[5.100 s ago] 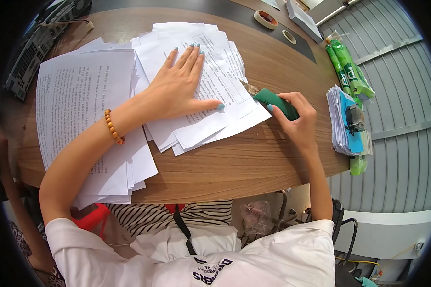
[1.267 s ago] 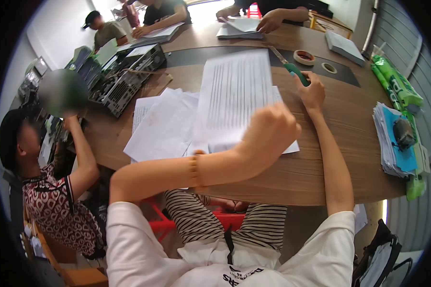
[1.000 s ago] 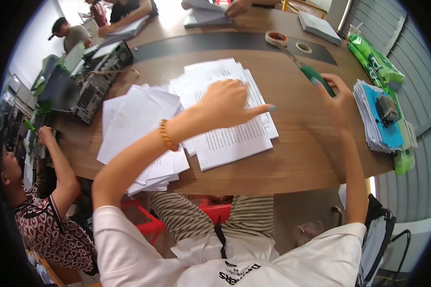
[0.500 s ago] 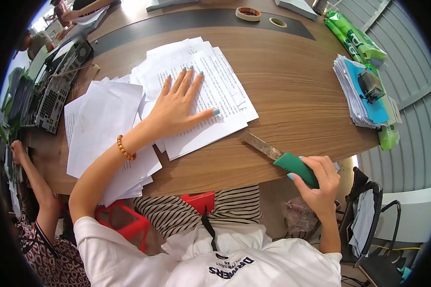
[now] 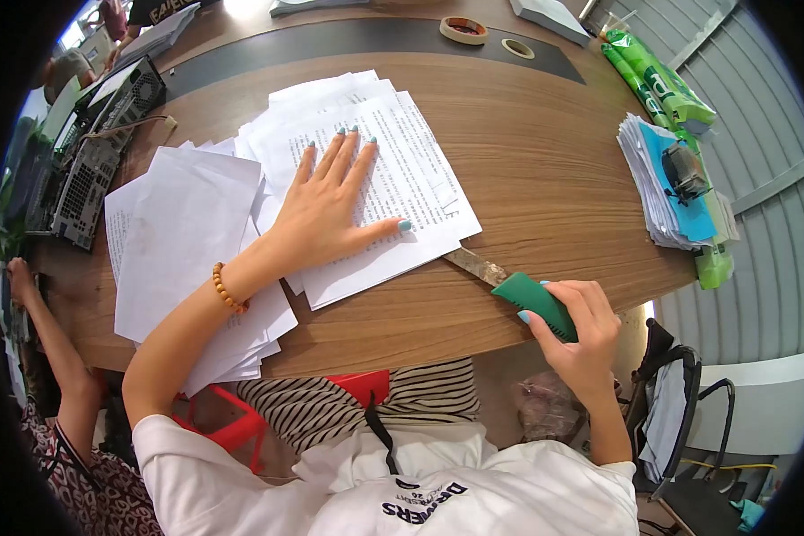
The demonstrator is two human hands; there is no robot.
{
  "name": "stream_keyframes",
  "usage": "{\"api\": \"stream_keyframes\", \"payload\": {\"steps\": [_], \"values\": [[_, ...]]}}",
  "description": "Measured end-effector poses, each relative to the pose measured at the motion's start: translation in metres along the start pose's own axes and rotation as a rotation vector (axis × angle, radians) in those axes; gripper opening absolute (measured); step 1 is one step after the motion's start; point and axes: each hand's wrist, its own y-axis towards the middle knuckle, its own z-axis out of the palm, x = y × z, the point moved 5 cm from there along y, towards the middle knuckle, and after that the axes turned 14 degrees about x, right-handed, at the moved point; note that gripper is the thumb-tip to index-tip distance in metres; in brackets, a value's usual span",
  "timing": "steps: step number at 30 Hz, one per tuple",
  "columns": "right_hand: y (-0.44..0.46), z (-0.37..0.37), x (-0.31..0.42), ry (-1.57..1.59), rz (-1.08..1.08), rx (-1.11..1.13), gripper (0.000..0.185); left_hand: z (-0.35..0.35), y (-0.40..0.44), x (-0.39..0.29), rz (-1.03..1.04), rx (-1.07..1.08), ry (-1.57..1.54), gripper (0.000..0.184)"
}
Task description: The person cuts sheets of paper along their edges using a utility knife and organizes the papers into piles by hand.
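Note:
My left hand (image 5: 326, 214) lies flat, fingers spread, on a stack of printed sheets (image 5: 420, 192). In my right hand (image 5: 576, 326) is a green-handled knife (image 5: 531, 302), gripped by its handle. Its worn, stained blade (image 5: 475, 265) points left, and the tip meets the lower right corner of the stack; whether it is under the sheets I cannot tell. Left of that stack, below my forearm, is a second pile of paper (image 5: 188, 232) with a mostly blank sheet on top.
Tape rolls (image 5: 464, 31) lie at the far side. On the right edge are a paper bundle (image 5: 652, 183) with a dark metal object (image 5: 684, 171), and green packages (image 5: 661, 85). A computer case (image 5: 107, 152) stands at left. Another person's arm (image 5: 54, 330) reaches in there.
My right hand has moved the knife slightly left, bringing the blade tip to the stack's corner. My left hand stays pressed on the sheets. The view has shifted a little.

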Motion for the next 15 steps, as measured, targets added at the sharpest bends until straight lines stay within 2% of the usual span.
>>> {"api": "stream_keyframes", "payload": {"steps": [3, 6, 11, 15], "values": [[-0.003, 0.000, 0.001, -0.015, 0.024, -0.012, 0.032, -0.002, -0.001, -0.001, -0.002, -0.026, 0.016, 0.098], [0.000, -0.001, 0.004, -0.033, 0.035, -0.020, 0.030, -0.004, -0.004, -0.003, -0.042, 0.013, 0.062, 0.091], [0.013, 0.000, 0.011, -0.053, 0.029, -0.047, 0.028, -0.004, -0.004, -0.003, -0.036, 0.016, 0.066, 0.095], [0.012, -0.006, 0.005, -0.010, 0.084, 0.015, 0.027, -0.002, -0.003, -0.001, -0.037, -0.021, 0.061, 0.096]]}}
